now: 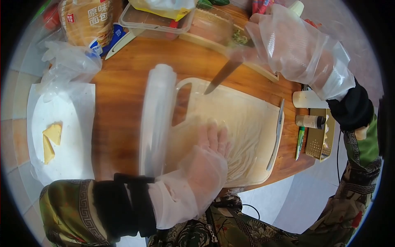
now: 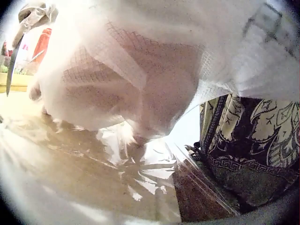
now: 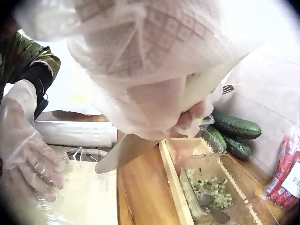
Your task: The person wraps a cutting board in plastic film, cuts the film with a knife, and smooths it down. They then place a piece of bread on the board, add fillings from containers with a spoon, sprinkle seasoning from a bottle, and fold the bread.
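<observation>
My left hand, in a clear plastic glove, rests with fingers extended on a sheet of cling film over the pale cutting board. The film looks wrinkled beside the fingers. Just left of the board lies a roll of cling film. My right hand, gloved too, grips a knife by its pale handle. Its blade slants down with the tip over the far part of the board. The glove hides part of the right fingers.
A second knife lies along the board's right edge. Cheese-like yellow pieces sit on white paper at left. Behind are bagged bread, a plastic container, a divided tray of chopped food and cucumbers. A basket stands right.
</observation>
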Available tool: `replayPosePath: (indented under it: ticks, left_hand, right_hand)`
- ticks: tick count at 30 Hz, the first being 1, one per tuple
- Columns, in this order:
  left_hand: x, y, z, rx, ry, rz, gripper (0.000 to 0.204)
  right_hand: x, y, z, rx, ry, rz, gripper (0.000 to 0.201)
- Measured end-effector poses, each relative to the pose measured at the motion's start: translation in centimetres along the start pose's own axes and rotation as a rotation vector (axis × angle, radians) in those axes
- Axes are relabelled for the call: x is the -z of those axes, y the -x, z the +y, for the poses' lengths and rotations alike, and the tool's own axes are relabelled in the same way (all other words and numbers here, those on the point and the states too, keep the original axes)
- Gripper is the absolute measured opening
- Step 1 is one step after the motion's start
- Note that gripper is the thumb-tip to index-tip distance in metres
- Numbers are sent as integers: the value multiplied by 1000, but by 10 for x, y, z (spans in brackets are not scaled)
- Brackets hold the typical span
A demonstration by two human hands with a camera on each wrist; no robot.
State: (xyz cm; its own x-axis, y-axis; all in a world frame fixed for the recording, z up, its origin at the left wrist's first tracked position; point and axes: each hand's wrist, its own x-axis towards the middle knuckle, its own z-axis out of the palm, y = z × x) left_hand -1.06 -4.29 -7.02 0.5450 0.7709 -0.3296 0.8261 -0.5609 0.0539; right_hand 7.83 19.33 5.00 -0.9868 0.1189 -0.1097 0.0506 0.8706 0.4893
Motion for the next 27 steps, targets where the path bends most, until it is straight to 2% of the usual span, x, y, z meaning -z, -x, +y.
replayPosePath:
  ticks: [3, 6, 8, 9, 11, 16, 18, 20, 24, 26, 27]
  left_hand:
    - [-1, -2, 2, 5, -15, -6, 58]
    - [-6, -3, 5, 12, -30, -1, 57]
    - [-7, -3, 5, 11, -46, 4, 57]
    - [-6, -3, 5, 11, -40, 6, 57]
    - [0, -1, 2, 14, -30, 6, 57]
    - [5, 2, -1, -25, -19, -25, 58]
    - [0, 0, 1, -8, -49, -16, 59]
    - [-2, -1, 3, 11, -78, -10, 59]
    - [-2, -2, 2, 2, -63, 2, 58]
    - [-2, -2, 0, -19, -35, 34, 58]
    - [-2, -1, 0, -18, -33, 36, 58]
  right_hand:
    - [15, -10, -1, -3, -90, -81, 42]
    - [6, 0, 11, -13, -147, -135, 40]
    - [-1, -6, 14, 252, 31, 99, 40]
    - [5, -5, 11, 251, 32, 98, 40]
    - [17, -3, 5, 141, 234, -73, 34]
    - [-10, 14, -2, -24, 55, 50, 32]
    - [-6, 12, -4, -68, 12, 81, 35]
    - [3, 12, -6, 328, 260, -8, 30]
    - [0, 9, -9, 291, 293, -70, 43]
    - [-3, 8, -2, 409, 199, 26, 44]
    - [-4, 8, -3, 409, 199, 26, 44]
